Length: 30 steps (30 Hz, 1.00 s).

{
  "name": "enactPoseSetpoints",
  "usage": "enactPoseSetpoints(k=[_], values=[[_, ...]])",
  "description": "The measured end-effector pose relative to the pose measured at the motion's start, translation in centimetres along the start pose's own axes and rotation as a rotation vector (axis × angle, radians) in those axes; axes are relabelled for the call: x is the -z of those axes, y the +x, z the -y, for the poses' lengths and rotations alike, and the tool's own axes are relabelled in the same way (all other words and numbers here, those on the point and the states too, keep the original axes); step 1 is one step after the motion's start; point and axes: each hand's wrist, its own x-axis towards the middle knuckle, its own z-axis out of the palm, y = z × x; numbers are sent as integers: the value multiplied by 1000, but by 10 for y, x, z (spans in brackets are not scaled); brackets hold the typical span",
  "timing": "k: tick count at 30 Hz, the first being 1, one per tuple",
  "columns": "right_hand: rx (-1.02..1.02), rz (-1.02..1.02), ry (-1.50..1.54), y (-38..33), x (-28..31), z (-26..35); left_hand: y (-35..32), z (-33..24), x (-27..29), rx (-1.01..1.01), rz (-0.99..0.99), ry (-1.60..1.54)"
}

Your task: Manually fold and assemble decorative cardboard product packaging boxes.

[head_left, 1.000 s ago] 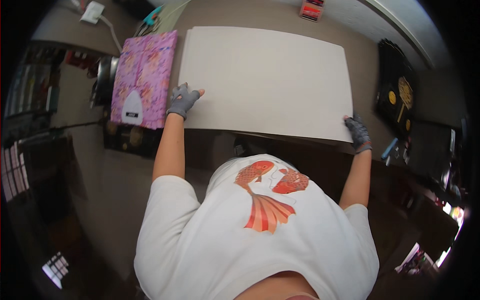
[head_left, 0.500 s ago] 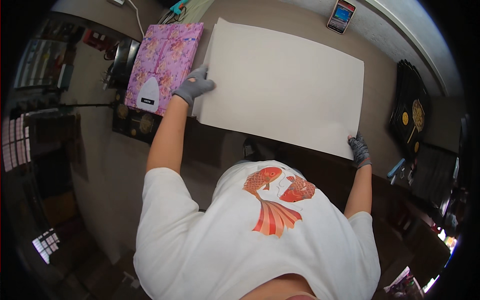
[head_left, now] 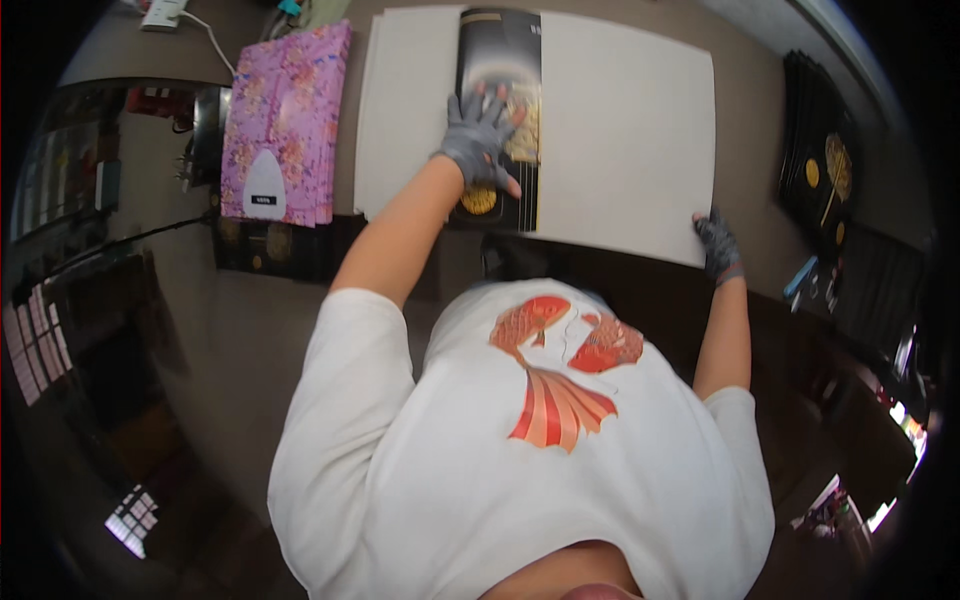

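A stack of large white card sheets (head_left: 625, 140) lies on the table in front of me. On the top sheet, a black flap printed in gold (head_left: 530, 205) is folded over the white face. My left hand (head_left: 480, 145), in a grey fingerless glove, is spread flat on this flap and partly hides its print. At the stack's near right corner, my right hand (head_left: 718, 245), gloved the same way, is closed on the sheet's edge. Its thumb shows at the edge, while its other fingers are partly hidden.
Pink flowered folders (head_left: 285, 110) are stacked left of the sheets, with a black and gold piece (head_left: 270, 250) below them. Several black folders with gold print (head_left: 815, 150) stand at the right. A white power strip (head_left: 163, 14) with a cord sits at the far left.
The top sheet's left part has been folded over to the right, so its black and gold side now shows. My left hand moved right onto it; my right hand stayed at the corner.
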Motion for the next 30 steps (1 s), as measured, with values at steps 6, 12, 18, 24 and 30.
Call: enactPoseSetpoints(k=[6,12,18,24,30], values=[[-40,-88,-111,3,-1,5,4,1,1,-4,70,95],[-31,-131,-156,-9,-10,18,1,-1,-3,10,84,112],[-32,-184,-277,-13,-8,21,0,0,-6,-19,59,107],[-22,-48,-58,-33,-7,52,0,3,-2,-20,79,119],[347,139,372,-44,-10,115,-5,4,6,-18,127,107]])
